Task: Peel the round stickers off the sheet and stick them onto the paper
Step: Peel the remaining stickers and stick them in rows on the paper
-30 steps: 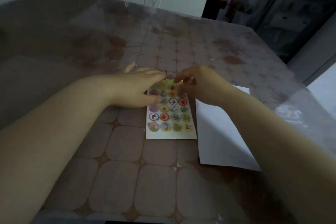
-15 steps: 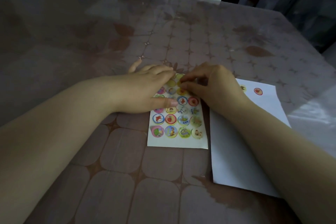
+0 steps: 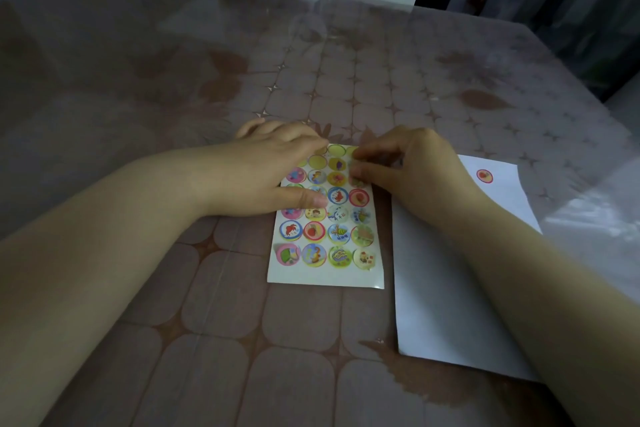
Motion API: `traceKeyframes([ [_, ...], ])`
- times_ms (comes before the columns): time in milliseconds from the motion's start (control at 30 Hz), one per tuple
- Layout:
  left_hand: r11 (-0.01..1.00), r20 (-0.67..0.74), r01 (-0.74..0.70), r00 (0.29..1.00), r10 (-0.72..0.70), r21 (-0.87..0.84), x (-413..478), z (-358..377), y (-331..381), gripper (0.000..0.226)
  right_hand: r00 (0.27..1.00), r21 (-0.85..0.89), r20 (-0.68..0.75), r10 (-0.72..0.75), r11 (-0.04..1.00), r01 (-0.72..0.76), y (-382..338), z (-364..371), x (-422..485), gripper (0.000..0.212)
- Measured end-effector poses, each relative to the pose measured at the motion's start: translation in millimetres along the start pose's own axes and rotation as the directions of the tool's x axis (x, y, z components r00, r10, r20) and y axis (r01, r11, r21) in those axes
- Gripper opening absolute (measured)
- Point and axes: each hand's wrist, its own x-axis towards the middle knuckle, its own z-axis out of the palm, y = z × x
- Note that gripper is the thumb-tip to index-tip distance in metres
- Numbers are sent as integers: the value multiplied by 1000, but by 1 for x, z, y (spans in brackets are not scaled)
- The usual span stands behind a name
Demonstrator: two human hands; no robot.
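Spread flat, the left hand [image 3: 263, 177] still pins the white sheet of round cartoon stickers [image 3: 325, 276] to the bench [image 3: 242, 340]. The right hand [image 3: 415, 166] keeps pinching its upper-right sticker [image 3: 356, 165]; the peel looks unfinished.

One wide-angle view from a camera worn on the person's head, facing forward and steeply down over the worktop [image 3: 166, 340]. It sits close. The sticker sheet [image 3: 325, 274] lies at centre frame. The left forearm [image 3: 104, 236] and right forearm [image 3: 536, 270] enter from the near corners. The worktop's far edge runs across the top.
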Motion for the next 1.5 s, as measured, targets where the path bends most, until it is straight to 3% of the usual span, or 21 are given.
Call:
traceKeyframes([
  [200,1000,41,19,999,-19,6,-1,-2,5,87,1000,65,14,9,998,-9,-1,0,-2,4],
  [300,999,87,28,996,-30,30,-1,0,5,79,1000,56,11,-9,998,9,-1,3,-2,9],
  [433,996,139,67,987,-74,53,0,1,4,81,999,133,-24,29,991,-26,1,0,0,9],
  [567,997,110,52,992,-57,51,0,2,3,84,984,344,-65,163,930,-131,-2,-18,3,9],
  [700,999,93,31,995,-33,16,0,3,2,100,982,357,-64,179,923,-145,-4,-28,3,3],
  [833,1000,98,31,995,-31,1,0,2,1,99,992,211,37,121,969,-127,-5,-6,3,5],
  [933,999,110,47,993,-47,2,0,2,2,86,993,163,69,101,980,-111,-5,0,4,6],
  [1133,999,128,53,990,-53,5,0,0,3,86,992,108,61,114,987,-120,-7,1,8,3],
  [1233,998,128,70,989,-69,-8,0,-1,5,93,989,47,11,146,988,-146,-7,2,11,22],
  [1367,995,110,97,990,-94,-28,-1,-6,9,101,999,-23,-19,50,998,-51,-9,10,6,14],
  [1500,996,85,87,993,-85,-19,-2,-9,11,103,1000,-113,-16,-8,994,6,-14,12,5,22],
])
